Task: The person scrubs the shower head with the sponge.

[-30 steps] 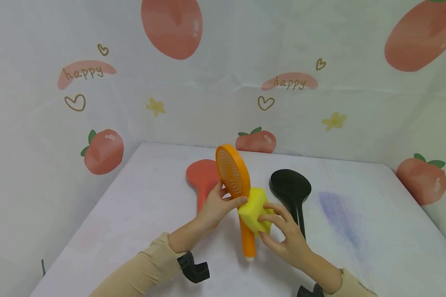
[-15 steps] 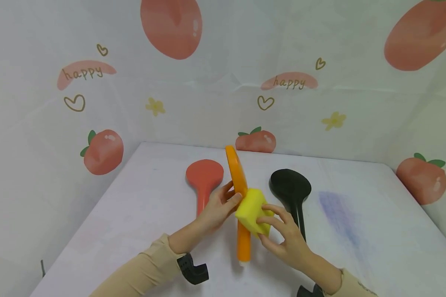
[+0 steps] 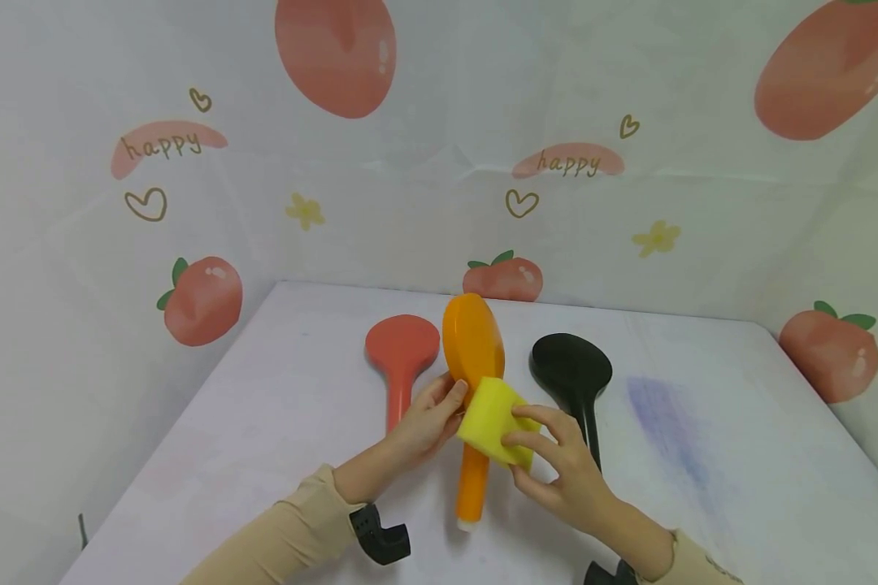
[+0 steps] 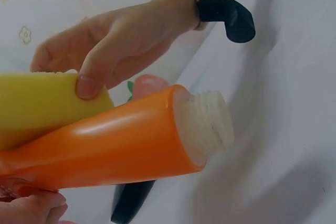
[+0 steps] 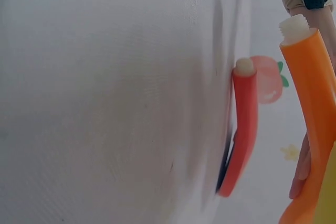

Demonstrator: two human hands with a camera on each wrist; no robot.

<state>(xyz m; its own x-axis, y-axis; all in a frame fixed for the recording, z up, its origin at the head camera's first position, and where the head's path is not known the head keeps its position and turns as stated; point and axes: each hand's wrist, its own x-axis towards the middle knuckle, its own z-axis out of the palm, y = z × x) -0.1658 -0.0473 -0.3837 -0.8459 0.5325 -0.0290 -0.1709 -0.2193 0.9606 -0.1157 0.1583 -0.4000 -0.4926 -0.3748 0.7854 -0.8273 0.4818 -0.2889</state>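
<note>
An orange shower head point(image 3: 472, 337) is held up at the middle of the table, its back facing the camera and its handle slanting down. My left hand point(image 3: 428, 418) grips it at the neck, thumb on the near side. My right hand point(image 3: 567, 467) pinches a yellow sponge point(image 3: 493, 418) between thumb and fingers and presses it along the upper handle. The sponge hides part of the neck. In the left wrist view, the white threaded end point(image 4: 212, 124) of the handle shows, with the sponge lying along its side.
A red shower head point(image 3: 402, 345) lies on the white table point(image 3: 263, 422) to the left, its handle partly behind my left hand. On the right lies a black shower head point(image 3: 572, 366), its handle passing behind my right hand. A bluish smudge point(image 3: 669, 435) marks the tabletop further right.
My left hand has turned the shower head from its perforated face, through edge-on, to its back. The handle's lower end has swung left. The sponge has shifted slightly left and down.
</note>
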